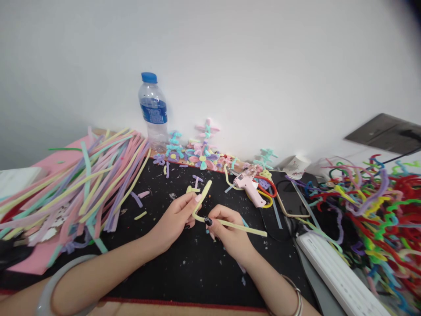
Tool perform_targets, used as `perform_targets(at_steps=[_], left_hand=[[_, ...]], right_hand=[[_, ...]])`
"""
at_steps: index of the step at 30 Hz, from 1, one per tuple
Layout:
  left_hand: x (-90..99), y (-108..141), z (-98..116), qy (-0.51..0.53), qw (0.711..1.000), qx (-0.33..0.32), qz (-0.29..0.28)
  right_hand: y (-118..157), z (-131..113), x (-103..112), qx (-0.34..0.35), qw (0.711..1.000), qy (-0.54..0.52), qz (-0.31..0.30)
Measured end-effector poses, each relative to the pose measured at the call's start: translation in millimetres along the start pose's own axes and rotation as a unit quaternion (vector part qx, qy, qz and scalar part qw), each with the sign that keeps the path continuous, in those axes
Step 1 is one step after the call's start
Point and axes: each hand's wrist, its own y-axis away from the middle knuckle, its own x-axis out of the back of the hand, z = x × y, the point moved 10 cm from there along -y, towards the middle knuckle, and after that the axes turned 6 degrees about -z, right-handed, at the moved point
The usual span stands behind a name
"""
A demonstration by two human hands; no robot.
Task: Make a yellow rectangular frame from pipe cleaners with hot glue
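Note:
A pale yellow pipe cleaner (pixel 243 227), bent into an angle, is held between both hands above the black mat. My left hand (pixel 179 215) pinches it near the bend, with one end pointing up and away. My right hand (pixel 226 226) grips the other arm of it between thumb and fingers, and the free end sticks out to the right. Just beyond my left fingers lie a short yellow piece (pixel 192 190) and a small purple T-shaped piece (pixel 197 180). A bit of blue shows behind my right hand; what it belongs to is hidden.
Long pastel pipe cleaners (pixel 98 175) are heaped at left. A water bottle (pixel 153 109) and small pipe-cleaner flowers (pixel 202 156) stand along the wall. To the right are a pink glue gun (pixel 250 188), a phone (pixel 292 199), a paper cup (pixel 297 166), a power strip (pixel 338 272) and tangled colourful pipe cleaners (pixel 381 210).

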Motion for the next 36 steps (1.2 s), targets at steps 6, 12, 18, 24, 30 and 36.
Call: perform_targets(at_steps=[6, 12, 18, 24, 30, 36], left_hand=[[4.8, 5, 16, -0.197, 0.980, -0.040, 0.010], [2.7, 2, 26, -0.306, 0.950, -0.061, 0.002], [-9.4, -3, 21, -0.355, 0.931, -0.062, -0.062], [-18.1, -2, 16, -0.395, 0.911, -0.052, -0.111], [-23.7, 1, 15, -0.397, 0.904, -0.047, -0.149], [-27.2, 2, 18, -0.362, 0.915, -0.045, -0.170]], right_hand=[[5, -12, 4, 0.032, 0.996, 0.084, 0.022], [6, -18, 3, 0.055, 0.993, 0.100, 0.002], [6, -20, 9, 0.065, 0.987, 0.147, 0.004], [7, -24, 24, 0.088, 0.979, 0.179, 0.050], [8, -24, 44, 0.100, 0.979, 0.140, 0.107], [8, -26, 61, 0.115, 0.978, 0.074, 0.155]])
